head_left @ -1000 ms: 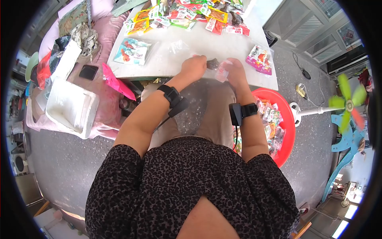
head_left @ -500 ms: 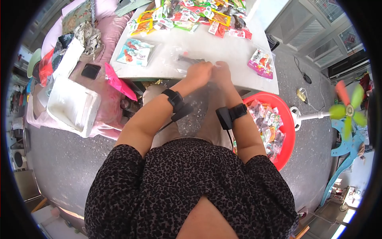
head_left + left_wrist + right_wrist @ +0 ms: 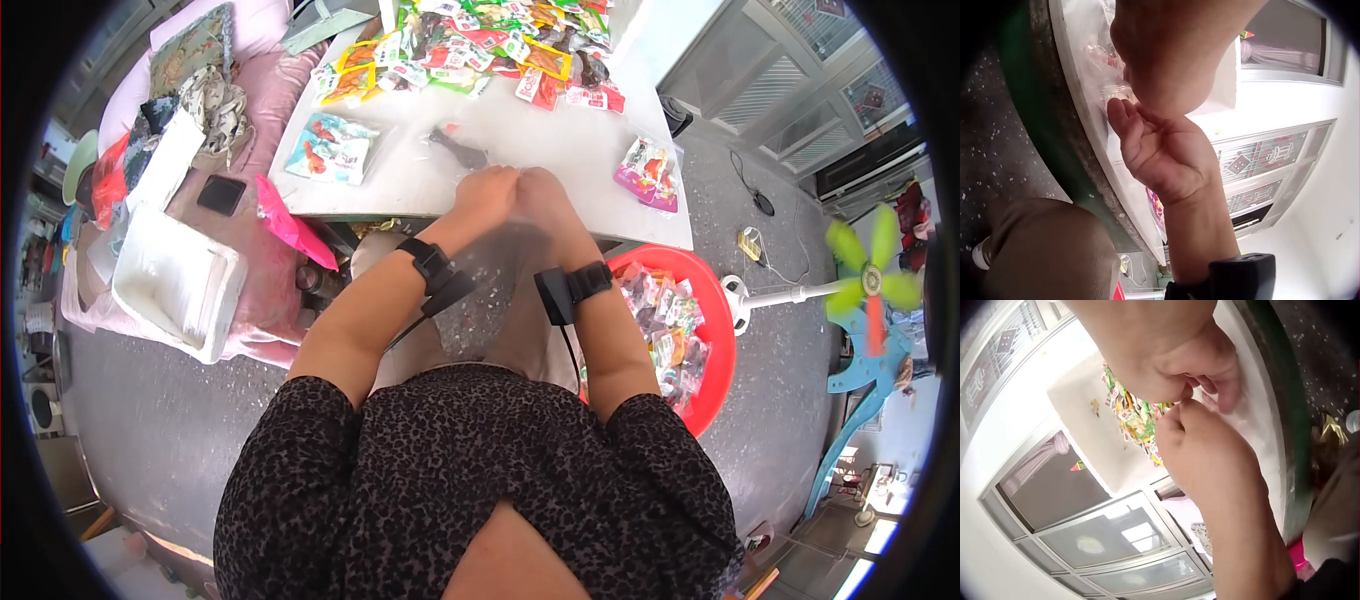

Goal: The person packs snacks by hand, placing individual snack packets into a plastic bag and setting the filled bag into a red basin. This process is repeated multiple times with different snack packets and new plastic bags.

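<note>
Both hands meet over the table's front edge in the head view. My left hand (image 3: 487,195) is curled, its fingertips against my right hand (image 3: 543,198). Between them, clear plastic is mostly covered; in the left wrist view a clear packet (image 3: 1105,59) with small red print shows by the fingers. Right-hand fingers (image 3: 1129,128) are bent in that view. Just beyond my left hand, a dark item in clear wrap (image 3: 460,149) lies over the white tabletop (image 3: 410,185); the hands hide its near end. The right wrist view shows the left fingers tucked under the right hand (image 3: 1207,362).
Colourful packets (image 3: 480,45) are heaped at the table's back. A blue-white packet (image 3: 330,148) lies left, a purple one (image 3: 648,175) right. A red tub (image 3: 715,345) of packets stands below the table's right side, beside a fan (image 3: 872,280). A white foam box (image 3: 175,280) is at left.
The hands were apart a second ago, with the dark item and a clear packet between them. They have come together, and the dark item now extends beyond the left hand.
</note>
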A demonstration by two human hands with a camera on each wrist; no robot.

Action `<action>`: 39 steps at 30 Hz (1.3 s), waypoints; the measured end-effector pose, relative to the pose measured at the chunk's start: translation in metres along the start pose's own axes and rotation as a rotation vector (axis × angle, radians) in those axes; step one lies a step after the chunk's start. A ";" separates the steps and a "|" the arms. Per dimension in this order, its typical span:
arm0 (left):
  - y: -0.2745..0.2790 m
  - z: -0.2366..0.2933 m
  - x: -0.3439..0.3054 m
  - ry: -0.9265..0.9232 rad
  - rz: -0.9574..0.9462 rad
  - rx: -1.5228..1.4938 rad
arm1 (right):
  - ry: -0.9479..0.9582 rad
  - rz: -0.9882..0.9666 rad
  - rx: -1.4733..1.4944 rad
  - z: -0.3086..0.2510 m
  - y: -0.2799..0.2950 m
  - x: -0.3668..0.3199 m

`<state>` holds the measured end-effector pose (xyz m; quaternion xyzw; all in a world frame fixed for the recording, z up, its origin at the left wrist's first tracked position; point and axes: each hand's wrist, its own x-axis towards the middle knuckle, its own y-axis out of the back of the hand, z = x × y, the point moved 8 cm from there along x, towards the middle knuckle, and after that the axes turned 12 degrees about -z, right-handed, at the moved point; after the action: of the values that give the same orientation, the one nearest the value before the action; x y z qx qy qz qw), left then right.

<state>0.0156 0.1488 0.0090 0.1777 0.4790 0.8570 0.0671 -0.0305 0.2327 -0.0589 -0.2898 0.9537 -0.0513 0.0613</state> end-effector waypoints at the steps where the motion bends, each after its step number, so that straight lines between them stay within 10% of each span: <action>1: -0.001 -0.001 0.001 -0.010 0.006 0.008 | -0.044 -0.025 -0.122 -0.009 0.005 0.000; 3: -0.011 -0.010 0.000 -0.025 0.015 0.025 | -0.260 0.010 -0.095 -0.025 0.014 -0.011; 17: -0.026 -0.013 -0.002 -0.161 0.040 0.064 | -0.092 0.861 -1.035 -0.082 0.242 0.121; 29: -0.026 -0.013 -0.005 -0.213 0.130 0.048 | -0.317 0.689 -1.048 -0.052 0.263 0.153; 32: -0.029 -0.013 -0.002 -0.157 0.063 0.110 | 0.035 0.521 -0.537 -0.057 0.250 0.130; 39: -0.032 -0.019 -0.005 -0.156 0.163 0.109 | 0.218 0.365 0.074 -0.073 0.187 0.029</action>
<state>0.0112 0.1499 -0.0283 0.2855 0.5022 0.8159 0.0244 -0.1675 0.3758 -0.0145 -0.1024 0.9889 -0.1054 -0.0236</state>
